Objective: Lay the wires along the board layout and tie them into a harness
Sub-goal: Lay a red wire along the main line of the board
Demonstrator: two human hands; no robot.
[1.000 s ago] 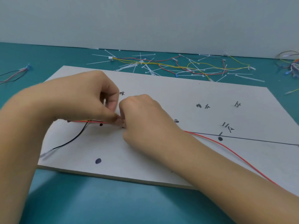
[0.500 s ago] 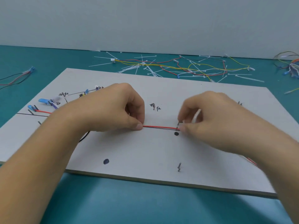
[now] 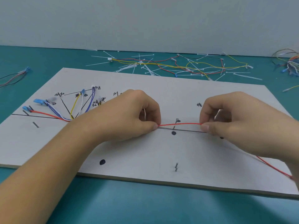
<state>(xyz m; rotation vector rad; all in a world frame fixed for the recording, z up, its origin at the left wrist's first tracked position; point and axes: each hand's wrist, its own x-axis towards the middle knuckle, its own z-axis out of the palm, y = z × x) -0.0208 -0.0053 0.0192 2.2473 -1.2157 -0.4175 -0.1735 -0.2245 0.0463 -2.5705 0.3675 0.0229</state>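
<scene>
Head view: red wire [image 3: 179, 124] is pinched by left hand [image 3: 129, 117] and right hand [image 3: 239, 122], stretched above drawn line [image 3: 186, 130] on board [image 3: 145, 159].

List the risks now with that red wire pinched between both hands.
1. The red wire bows above the drawn line by the pin; it may settle off the route.
2. Pulling between left grip and right grip might drag the fanned wires off their marks.
3. Its loose tail runs toward the board edge and could snag.
</scene>
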